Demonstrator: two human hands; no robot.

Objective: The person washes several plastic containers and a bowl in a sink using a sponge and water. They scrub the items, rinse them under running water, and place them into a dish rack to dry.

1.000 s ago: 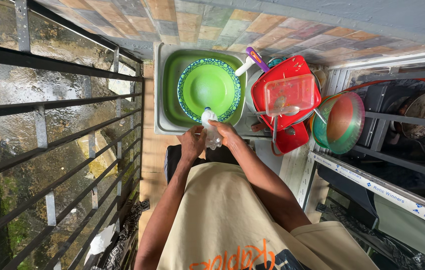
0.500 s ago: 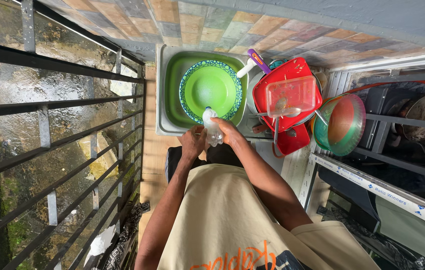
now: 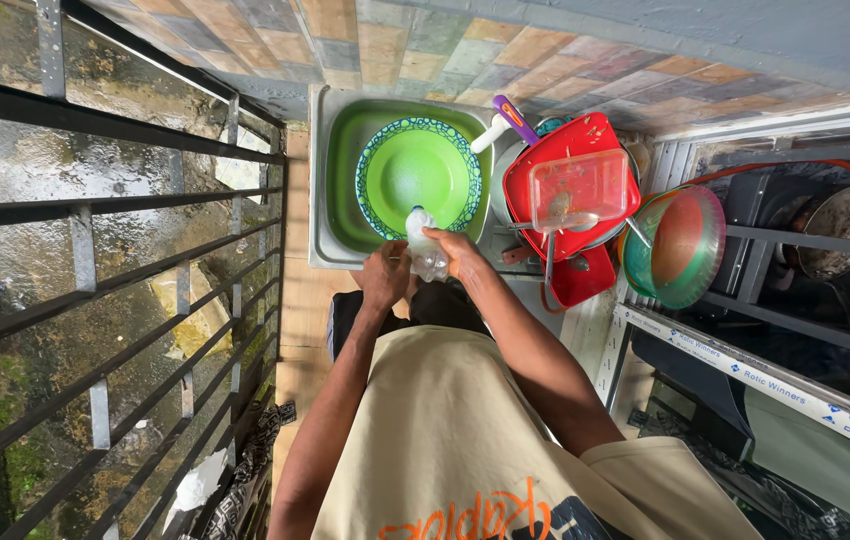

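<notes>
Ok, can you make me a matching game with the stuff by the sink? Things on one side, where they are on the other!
Things:
1. clear bottle
2. green plate
3. clear plastic box
4. mesh bowl

Places:
a. on the red tray
b. in the green basin
c. in the right hand
d. far right, tilted on its edge

Pairs: 1-c, 2-b, 3-a, 4-d

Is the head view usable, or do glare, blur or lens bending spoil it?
Head view: even daylight; hands and clear bottle sharp; railing bars bow from wide-angle distortion; wet sheen left of them; right shelf area dim.
</notes>
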